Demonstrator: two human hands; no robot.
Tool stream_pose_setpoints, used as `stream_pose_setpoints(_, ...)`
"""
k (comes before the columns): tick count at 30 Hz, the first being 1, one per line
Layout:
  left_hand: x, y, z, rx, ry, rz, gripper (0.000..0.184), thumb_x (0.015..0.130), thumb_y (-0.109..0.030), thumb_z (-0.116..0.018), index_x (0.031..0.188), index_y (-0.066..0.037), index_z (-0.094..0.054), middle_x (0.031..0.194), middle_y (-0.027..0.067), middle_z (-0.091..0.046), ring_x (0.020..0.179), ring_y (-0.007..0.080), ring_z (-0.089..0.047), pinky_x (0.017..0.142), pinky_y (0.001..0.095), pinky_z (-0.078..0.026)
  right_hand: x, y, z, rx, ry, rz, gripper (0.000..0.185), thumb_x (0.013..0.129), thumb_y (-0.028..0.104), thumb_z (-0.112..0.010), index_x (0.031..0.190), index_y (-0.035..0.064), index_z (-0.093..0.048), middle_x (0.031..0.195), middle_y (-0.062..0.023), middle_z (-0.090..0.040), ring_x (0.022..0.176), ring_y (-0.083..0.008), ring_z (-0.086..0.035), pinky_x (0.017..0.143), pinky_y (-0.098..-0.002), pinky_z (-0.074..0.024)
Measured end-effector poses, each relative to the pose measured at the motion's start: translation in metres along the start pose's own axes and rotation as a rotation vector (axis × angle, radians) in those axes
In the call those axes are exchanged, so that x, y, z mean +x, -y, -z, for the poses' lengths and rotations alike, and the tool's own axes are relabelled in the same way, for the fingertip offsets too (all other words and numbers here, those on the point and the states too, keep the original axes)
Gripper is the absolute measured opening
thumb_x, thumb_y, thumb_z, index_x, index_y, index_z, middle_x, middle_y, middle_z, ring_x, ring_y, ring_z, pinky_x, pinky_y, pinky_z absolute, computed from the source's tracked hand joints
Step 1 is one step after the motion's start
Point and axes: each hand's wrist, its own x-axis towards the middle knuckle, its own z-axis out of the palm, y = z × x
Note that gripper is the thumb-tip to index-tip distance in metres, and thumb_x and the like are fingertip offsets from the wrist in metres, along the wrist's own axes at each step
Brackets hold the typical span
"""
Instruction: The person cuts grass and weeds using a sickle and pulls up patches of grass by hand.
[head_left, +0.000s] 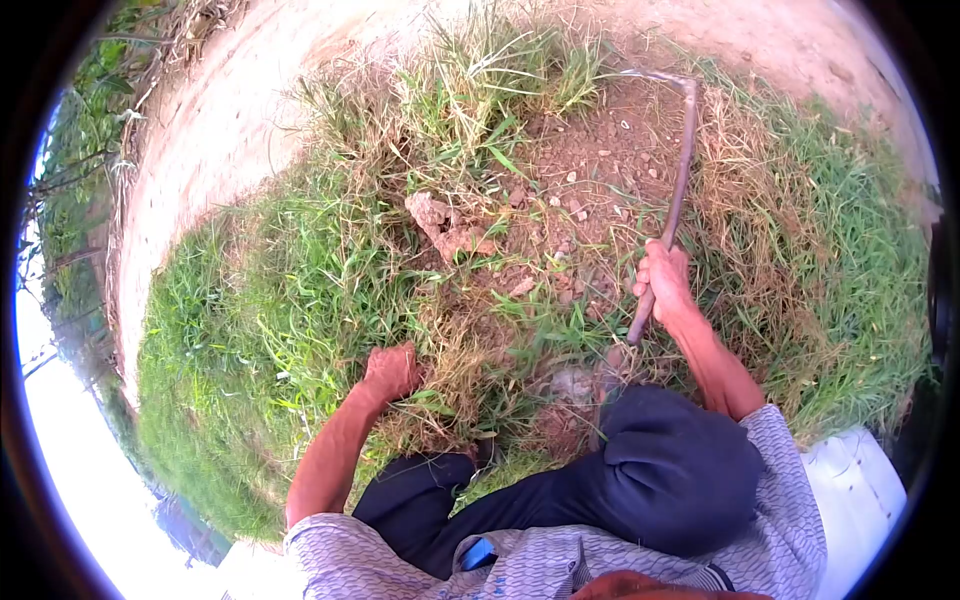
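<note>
Tool handle [682, 180] dk brn, grass [330, 250] grn, straw [738, 170] tan, soil [590, 155] reddish-brn, trousers [690, 460] navy, shirt [340, 555] grey w/ wavy pattern.
</note>
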Motion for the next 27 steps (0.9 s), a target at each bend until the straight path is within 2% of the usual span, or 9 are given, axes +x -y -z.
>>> stream_pose_setpoints(3, 0.002, 0.007, -0.007, 0.002, -0.036, -0.035, 0.042, 0.091, -0.041, -0.055, 0.098, 0.000, -0.052, 0.083, 0.0264, -0.063, 0.084, 0.0443, -0.062, 0.083, 0.0531, -0.044, -0.043, -0.022, -0.017, -0.279, 0.130, -0.220, 0.015, 0.096, 0.020, -0.049, 0.094, 0.0095, -0.039, 0.066, 0.0025, -0.044, 0.045, -0.0070, -0.040, 0.036, -0.0234, -0.0363)
stream_pose_setpoints(9, 0.007, 0.014, -0.009, 0.016, -0.041, -0.055, 0.044, 0.090, -0.042, -0.055, 0.103, 0.000, -0.054, 0.092, 0.0249, -0.065, 0.090, 0.0420, -0.063, 0.088, 0.0536, -0.042, -0.014, 0.010, 0.010, -0.123, 0.180, -0.132, 0.019, 0.093, 0.023, -0.054, 0.093, 0.0096, -0.040, 0.065, 0.0019, -0.042, 0.046, -0.0056, -0.039, 0.035, -0.0245, -0.0361)
stream_pose_setpoints(13, 0.004, 0.006, -0.002, -0.004, 0.015, -0.011, 0.044, 0.091, -0.042, -0.054, 0.105, 0.000, -0.054, 0.096, 0.0226, -0.066, 0.094, 0.0399, -0.063, 0.089, 0.0538, -0.042, 0.031, 0.017, 0.004, 0.144, -0.037, 0.049, 0.022, 0.092, 0.022, -0.055, 0.082, 0.0128, -0.037, 0.061, 0.0024, -0.041, 0.043, -0.0071, -0.039, 0.036, -0.0263, -0.0378)
stream_pose_setpoints(15, 0.002, 0.005, 0.001, -0.013, -0.003, 0.004, 0.044, 0.093, -0.044, -0.052, 0.106, -0.002, -0.054, 0.097, 0.0222, -0.066, 0.095, 0.0391, -0.064, 0.089, 0.0535, -0.042, 0.029, 0.004, 0.007, 0.033, 0.000, 0.055, 0.018, 0.096, 0.025, -0.051, 0.090, 0.0118, -0.039, 0.062, 0.0022, -0.041, 0.044, -0.0080, -0.039, 0.036, -0.0261, -0.0366)
stream_pose_setpoints(17, 0.004, 0.007, -0.004, -0.022, -0.021, -0.022, 0.044, 0.093, -0.045, -0.051, 0.103, -0.003, -0.055, 0.096, 0.0221, -0.066, 0.094, 0.0392, -0.064, 0.089, 0.0526, -0.042, -0.009, -0.023, 0.024, -0.486, 0.089, -0.091, 0.016, 0.095, 0.022, -0.048, 0.093, 0.0088, -0.041, 0.062, -0.0002, -0.042, 0.043, -0.0110, -0.041, 0.036, -0.0285, -0.0376)
stream_pose_setpoints(21, 0.002, 0.011, -0.002, -0.024, -0.023, -0.029, 0.044, 0.092, -0.046, -0.050, 0.099, -0.003, -0.057, 0.090, 0.0222, -0.067, 0.089, 0.0400, -0.065, 0.083, 0.0518, -0.047, -0.098, -0.035, 0.078, -0.741, 0.226, -0.220, 0.025, 0.092, 0.024, -0.053, 0.103, 0.0031, -0.045, 0.061, -0.0040, -0.046, 0.044, -0.0154, -0.048, 0.038, -0.0331, -0.0395)
stream_pose_setpoints(23, 0.005, 0.010, -0.002, -0.071, -0.048, -0.051, 0.042, 0.090, -0.043, -0.051, 0.095, -0.002, -0.058, 0.086, 0.0236, -0.066, 0.085, 0.0429, -0.064, 0.080, 0.0538, -0.048, -0.088, -0.046, 0.122, -1.007, 0.155, 0.032, 0.026, 0.091, 0.026, -0.055, 0.101, 0.0039, -0.044, 0.060, -0.0033, -0.047, 0.045, -0.0153, -0.050, 0.039, -0.0337, -0.0401)
stream_pose_setpoints(25, 0.009, 0.009, 0.000, -0.069, 0.043, -0.007, 0.043, 0.089, -0.043, -0.052, 0.103, -0.003, -0.058, 0.099, 0.0247, -0.065, 0.096, 0.0412, -0.062, 0.085, 0.0509, -0.048, -0.075, -0.033, 0.134, -0.886, 0.150, 0.055, 0.022, 0.092, 0.025, -0.054, 0.098, 0.0061, -0.044, 0.060, -0.0017, -0.046, 0.045, -0.0130, -0.047, 0.039, -0.0312, -0.0403)
stream_pose_setpoints(27, 0.008, 0.010, -0.002, -0.038, -0.037, -0.039, 0.048, 0.089, -0.044, -0.052, 0.110, -0.001, -0.054, 0.109, 0.0258, -0.061, 0.105, 0.0396, -0.059, 0.090, 0.0509, -0.045, -0.058, -0.019, 0.121, -0.772, 0.101, 0.122, 0.020, 0.093, 0.024, -0.054, 0.096, 0.0071, -0.044, 0.061, -0.0002, -0.044, 0.046, -0.0102, -0.045, 0.038, -0.0277, -0.0398)
